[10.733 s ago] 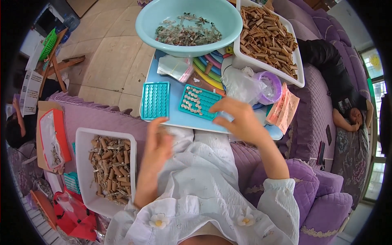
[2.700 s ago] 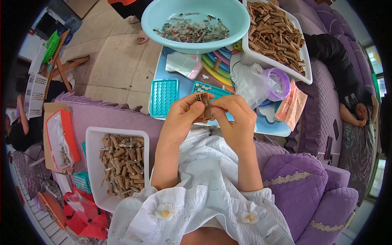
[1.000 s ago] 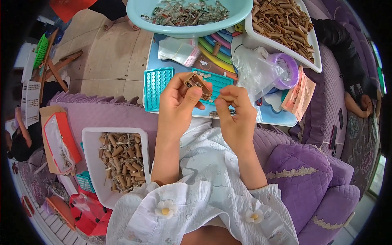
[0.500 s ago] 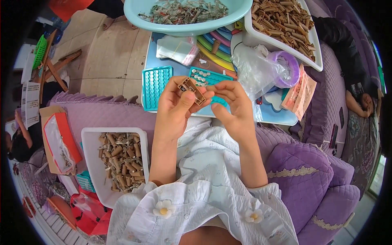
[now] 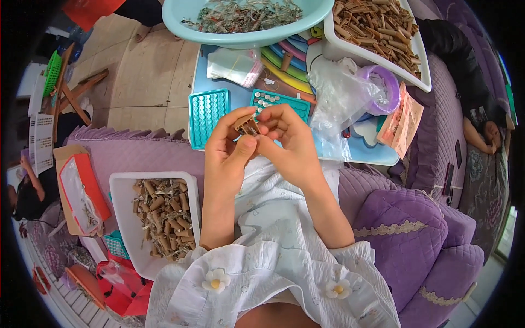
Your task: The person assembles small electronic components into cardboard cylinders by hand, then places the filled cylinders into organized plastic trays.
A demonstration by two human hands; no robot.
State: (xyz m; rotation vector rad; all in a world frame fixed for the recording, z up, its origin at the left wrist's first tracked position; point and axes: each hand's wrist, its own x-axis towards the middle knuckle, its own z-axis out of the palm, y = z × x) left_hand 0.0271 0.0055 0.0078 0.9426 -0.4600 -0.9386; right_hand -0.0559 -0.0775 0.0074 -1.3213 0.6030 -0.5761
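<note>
Both my hands meet in front of me around a small brown open casing (image 5: 248, 126) with metal-looking parts inside. My left hand (image 5: 231, 143) grips its left side between thumb and fingers. The thumb and curled fingers of my right hand (image 5: 287, 139) close on its right end and partly hide it. Just beyond the hands lie two teal trays: the left tray (image 5: 209, 117) has rows of round pockets, and the right tray (image 5: 295, 105) has several small silvery discs (image 5: 267, 99) on it.
A blue basin (image 5: 246, 38) of clear-wrapped pieces and a white bin (image 5: 428, 76) of brown casings stand at the back. A purple tub (image 5: 395, 90) and plastic bag (image 5: 333, 101) sit right. Another white bin (image 5: 123, 218) is at my left. People sit at both sides.
My right hand has moved left and its fingers now close on the brown casing. The casing has turned and sits slightly lower in my left hand.
</note>
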